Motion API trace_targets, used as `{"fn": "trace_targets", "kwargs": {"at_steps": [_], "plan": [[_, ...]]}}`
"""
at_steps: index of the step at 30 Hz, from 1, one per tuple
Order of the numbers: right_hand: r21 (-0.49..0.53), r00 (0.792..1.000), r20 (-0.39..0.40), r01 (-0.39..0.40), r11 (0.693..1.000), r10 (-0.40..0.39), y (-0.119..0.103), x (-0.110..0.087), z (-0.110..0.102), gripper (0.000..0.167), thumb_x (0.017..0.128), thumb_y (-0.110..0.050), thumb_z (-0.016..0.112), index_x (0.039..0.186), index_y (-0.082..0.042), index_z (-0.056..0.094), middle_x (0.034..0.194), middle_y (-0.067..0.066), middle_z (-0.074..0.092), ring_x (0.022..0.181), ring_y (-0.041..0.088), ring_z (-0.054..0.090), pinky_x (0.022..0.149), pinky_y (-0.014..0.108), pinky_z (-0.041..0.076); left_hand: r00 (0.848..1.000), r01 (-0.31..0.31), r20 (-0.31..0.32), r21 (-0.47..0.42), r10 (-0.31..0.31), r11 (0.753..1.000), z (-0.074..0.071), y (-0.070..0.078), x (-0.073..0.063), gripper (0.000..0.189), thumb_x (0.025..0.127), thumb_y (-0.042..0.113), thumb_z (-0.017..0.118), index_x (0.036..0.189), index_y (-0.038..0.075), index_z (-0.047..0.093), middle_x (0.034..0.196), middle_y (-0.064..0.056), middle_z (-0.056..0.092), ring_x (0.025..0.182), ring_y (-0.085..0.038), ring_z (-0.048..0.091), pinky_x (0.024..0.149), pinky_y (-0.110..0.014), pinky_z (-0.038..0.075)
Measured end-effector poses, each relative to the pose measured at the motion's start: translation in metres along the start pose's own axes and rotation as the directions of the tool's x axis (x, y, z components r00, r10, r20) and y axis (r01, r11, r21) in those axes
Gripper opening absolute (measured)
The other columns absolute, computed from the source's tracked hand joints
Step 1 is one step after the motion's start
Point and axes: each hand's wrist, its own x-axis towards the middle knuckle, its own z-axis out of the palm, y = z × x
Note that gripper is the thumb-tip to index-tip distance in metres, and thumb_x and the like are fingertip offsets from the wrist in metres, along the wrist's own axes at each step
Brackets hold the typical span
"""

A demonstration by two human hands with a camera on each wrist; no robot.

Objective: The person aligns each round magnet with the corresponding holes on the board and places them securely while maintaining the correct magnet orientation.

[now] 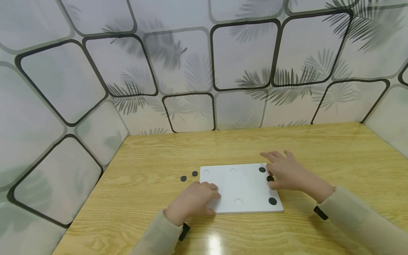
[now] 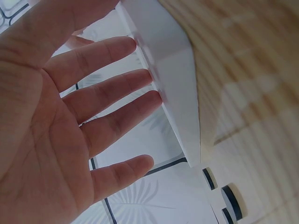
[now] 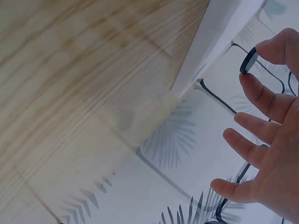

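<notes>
A white board (image 1: 247,187) with shallow round hollows lies on the table. My right hand (image 1: 285,173) is over its right edge and pinches a small black disc (image 3: 249,61) between thumb and index finger, the other fingers spread. Two more black discs sit on the board's right side, one disc (image 1: 262,169) at the far corner and one disc (image 1: 272,201) at the near corner. At the board's left edge rests my left hand (image 1: 196,198), its fingers (image 2: 117,112) loosely extended against the white side, holding nothing.
Left of the board, a black disc (image 1: 183,178) and another disc (image 1: 194,173) lie on the wooden table (image 1: 153,159). Round hollows (image 1: 233,170) show along the board's far and near sides. A patterned wall covering (image 1: 242,53) stands behind and beside the table.
</notes>
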Motion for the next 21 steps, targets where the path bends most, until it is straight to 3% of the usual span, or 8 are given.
{"fn": "trace_targets", "kwargs": {"at_steps": [21], "plan": [[-0.022, 0.998, 0.001, 0.068, 0.997, -0.068, -0.013, 0.0, 0.002, 0.02, 0.064, -0.023, 0.067, 0.058, -0.024, 0.048, 0.126, 0.018, 0.044, 0.112, 0.035, 0.04, 0.081, 0.068, 0.023, 1.0, 0.0, 0.004, -0.008, 0.0, 1.0, 0.001, 0.0, 0.001, 0.041, 0.068, 0.034, 0.073, 0.106, 0.02, 0.065, 0.115, 0.002, 0.056, 0.101, -0.014, 0.052, 0.081, -0.034, 0.042]]}}
